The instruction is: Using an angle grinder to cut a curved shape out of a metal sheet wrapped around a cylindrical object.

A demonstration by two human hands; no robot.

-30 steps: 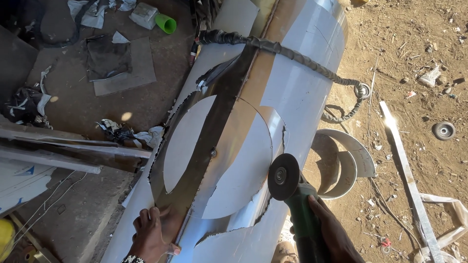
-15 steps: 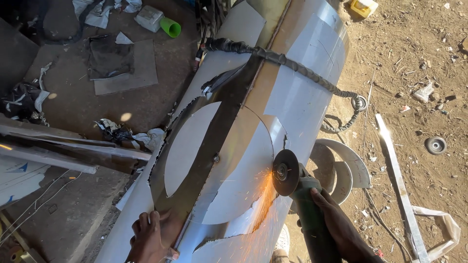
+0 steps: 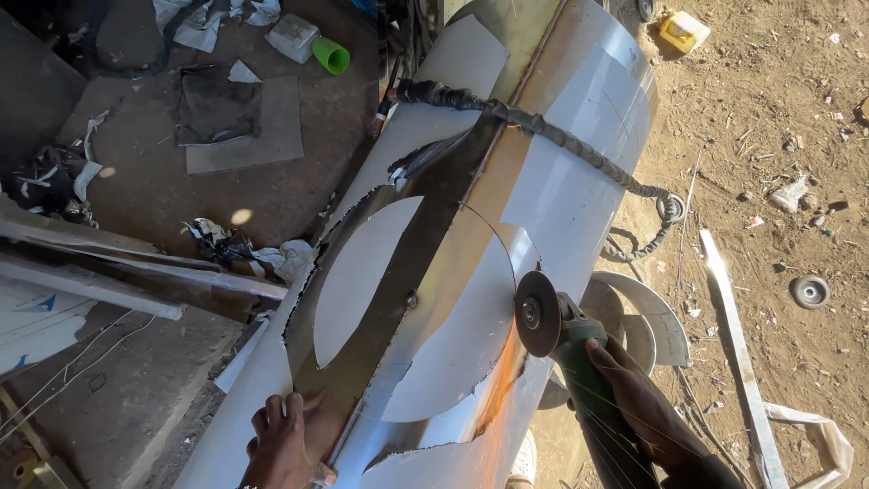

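Right hand [image 3: 625,380] gripping grinder [image 3: 561,335] – disc on sheet metal [image 3: 579,181]

- The metal sheet [image 3: 579,172] is seen in bright silver-grey, with a brownish, rust-tinted band along its ridge.
- A pale grey circle [image 3: 425,308] is outlined on the sheet, crossed by a dark brown strip [image 3: 398,299].
- The grinder [image 3: 588,362] is shown with a dark green body and a dark grey disc [image 3: 537,313].
- An orange streak of sparks [image 3: 507,389] is seen below the disc.
- A black, ridged cable [image 3: 543,127] is laid across the sheet.
- The ground [image 3: 778,109] is sandy brown, littered with pale scraps.
- A bright green cup [image 3: 331,56] and a yellow container [image 3: 683,31] are seen at the top.
- Pale silver offcuts [image 3: 652,312] lie beside the grinder.
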